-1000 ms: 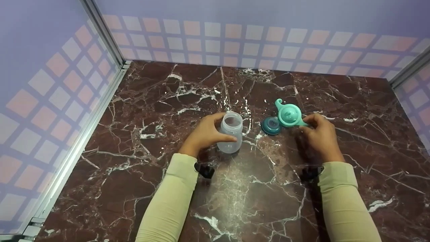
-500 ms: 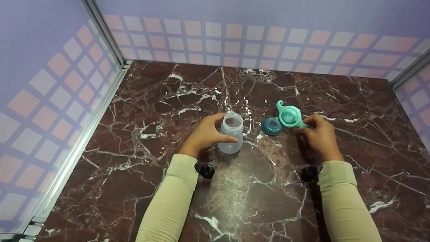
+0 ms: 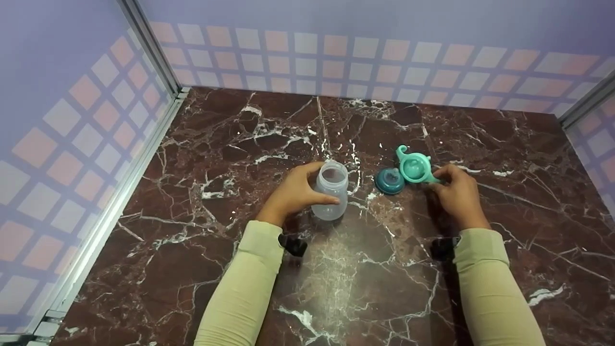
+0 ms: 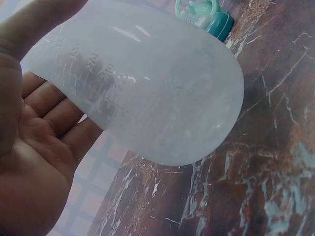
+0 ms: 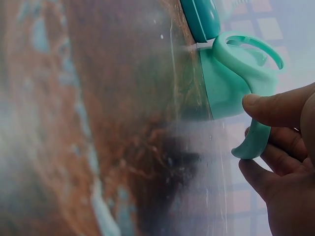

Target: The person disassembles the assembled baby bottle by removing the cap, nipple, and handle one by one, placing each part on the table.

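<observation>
My left hand [image 3: 293,193] grips a translucent baby bottle [image 3: 332,211], which stands upright and uncapped on the table. Measurement marks show on its side in the left wrist view. With thumb and fingers, my right hand [image 3: 459,196] pinches one curved arm of a mint-green bottle handle ring [image 5: 261,86]. The ring is tilted over a mint dome-shaped cap [image 5: 224,91] resting on the table. Between the bottle and the ring sits a teal screw collar [image 3: 388,184] with a clear teat [image 3: 394,174] pointing up, right beside the cap.
A dark red marble-patterned table [image 3: 365,298] with white veins spreads under everything. Lilac wall panels [image 3: 365,45] with pink and white squares stand at the back and both sides, and a metal rail [image 3: 129,192] edges the left.
The mint handle ring has tilted slightly in my right hand, with the dome cap showing more unevenly inside it. My left hand and the bottle have stayed in place.
</observation>
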A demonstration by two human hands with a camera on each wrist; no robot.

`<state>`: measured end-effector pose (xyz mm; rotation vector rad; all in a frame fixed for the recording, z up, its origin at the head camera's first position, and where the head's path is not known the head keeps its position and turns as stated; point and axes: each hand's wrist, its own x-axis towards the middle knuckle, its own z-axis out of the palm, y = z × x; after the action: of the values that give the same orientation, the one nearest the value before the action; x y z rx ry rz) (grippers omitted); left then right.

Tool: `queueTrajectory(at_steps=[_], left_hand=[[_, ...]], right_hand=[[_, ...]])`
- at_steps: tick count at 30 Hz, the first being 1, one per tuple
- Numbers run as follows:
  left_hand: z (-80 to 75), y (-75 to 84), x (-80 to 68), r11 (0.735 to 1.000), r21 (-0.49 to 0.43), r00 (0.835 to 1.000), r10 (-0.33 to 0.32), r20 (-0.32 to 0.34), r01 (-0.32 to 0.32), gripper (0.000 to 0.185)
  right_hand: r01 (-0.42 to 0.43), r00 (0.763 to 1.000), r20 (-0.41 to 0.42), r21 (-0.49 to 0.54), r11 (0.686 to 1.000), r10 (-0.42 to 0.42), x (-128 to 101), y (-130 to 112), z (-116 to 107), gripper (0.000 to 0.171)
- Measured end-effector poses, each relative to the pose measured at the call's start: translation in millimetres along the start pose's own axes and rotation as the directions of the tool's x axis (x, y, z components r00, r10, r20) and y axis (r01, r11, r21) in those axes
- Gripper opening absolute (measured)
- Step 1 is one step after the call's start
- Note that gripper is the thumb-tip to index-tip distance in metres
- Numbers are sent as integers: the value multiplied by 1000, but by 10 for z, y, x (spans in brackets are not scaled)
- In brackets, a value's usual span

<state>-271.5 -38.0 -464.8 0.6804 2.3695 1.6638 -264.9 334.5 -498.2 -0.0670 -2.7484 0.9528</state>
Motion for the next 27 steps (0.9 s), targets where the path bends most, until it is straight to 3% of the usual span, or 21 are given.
queueTrajectory(at_steps=[14,27], left_hand=[[1,-12,-6,999,25,999,37,0,-37,74],[17,-7,-4,1000,0,1000,1,2,-1,73]], right_hand=[[-27,999,19,4,1000,27,16,17,21,18],[-42,999,31,8,999,42,51,32,35,20]])
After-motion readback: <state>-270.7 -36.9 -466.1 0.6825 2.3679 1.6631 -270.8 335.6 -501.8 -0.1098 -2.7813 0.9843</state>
